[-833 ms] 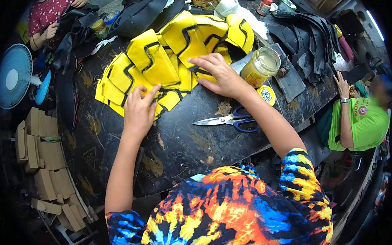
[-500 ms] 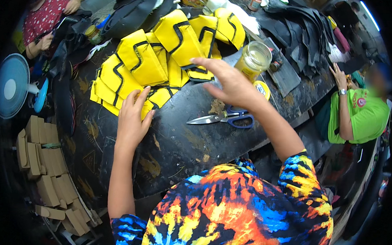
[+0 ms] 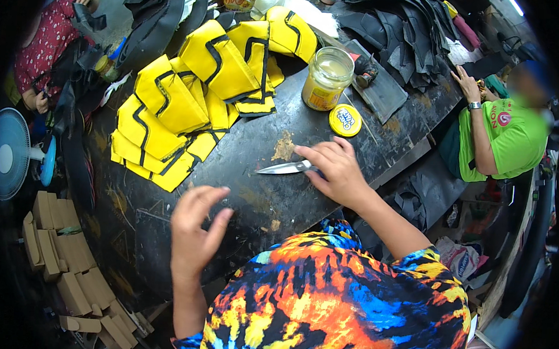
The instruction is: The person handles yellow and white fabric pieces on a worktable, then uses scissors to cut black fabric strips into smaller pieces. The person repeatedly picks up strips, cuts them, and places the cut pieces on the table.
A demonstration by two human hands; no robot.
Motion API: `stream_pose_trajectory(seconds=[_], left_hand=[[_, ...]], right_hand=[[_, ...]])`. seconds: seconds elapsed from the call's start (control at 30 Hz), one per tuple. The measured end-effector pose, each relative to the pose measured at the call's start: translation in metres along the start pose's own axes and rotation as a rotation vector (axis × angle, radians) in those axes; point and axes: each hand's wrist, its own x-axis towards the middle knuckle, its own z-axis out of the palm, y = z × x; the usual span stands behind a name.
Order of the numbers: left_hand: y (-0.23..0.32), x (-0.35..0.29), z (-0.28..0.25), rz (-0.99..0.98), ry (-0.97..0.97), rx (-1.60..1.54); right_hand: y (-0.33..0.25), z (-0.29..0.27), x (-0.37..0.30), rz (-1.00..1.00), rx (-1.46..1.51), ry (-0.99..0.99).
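My right hand (image 3: 339, 174) is closed over the handles of a pair of scissors (image 3: 286, 168); its fingers and palm hide the handles. The silver blades point left, low over the dark tabletop. My left hand (image 3: 196, 224) is empty, thumb and fingers apart, above the table's near side. Beyond it lies an overlapping spread of yellow fabric pieces (image 3: 170, 101) with black stepped bands. A glass jar (image 3: 327, 80) of yellowish contents stands without its lid at the far side of my right hand. Its round yellow lid (image 3: 345, 120) lies beside it.
Black sheet pieces (image 3: 392, 33) are heaped at the back right, near a dark flat slab (image 3: 379, 94). Brown cardboard boxes (image 3: 79, 259) and a blue fan (image 3: 9, 153) are at left. A person in green (image 3: 505, 144) sits at right, another in red (image 3: 44, 55) at far left.
My right hand has come down from above the table onto the scissors, which have shifted slightly. My left hand has drawn back from the yellow pieces. The view has shifted a little.
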Motion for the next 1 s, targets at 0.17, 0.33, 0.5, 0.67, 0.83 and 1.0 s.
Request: stream_pose_trajectory(seconds=[0.17,0.33,0.5,0.67,0.83,1.0], left_hand=[[-0.017,-0.016,0.061,-0.078,-0.037,0.223],[0.001,-0.001,0.110,0.223,-0.383,-0.013],[0.003,0.007,0.102,0.261,-0.208,-0.240],[-0.038,0.011,0.078,-0.044,0.203,0.071],[-0.046,0.017,0.089,-0.095,0.036,0.288],[-0.046,0.021,0.083,-0.110,0.054,0.228]], right_hand=[[0.049,-0.044,-0.040,0.117,-0.085,0.087],[0.085,-0.058,-0.042,0.208,-0.229,0.279],[0.091,-0.082,-0.013,0.304,0.050,0.313],[0.110,-0.141,0.096,0.117,0.209,0.476],[0.144,-0.138,0.281,0.031,0.118,0.020],[0.149,-0.080,0.372,-0.237,-0.516,-0.141]])
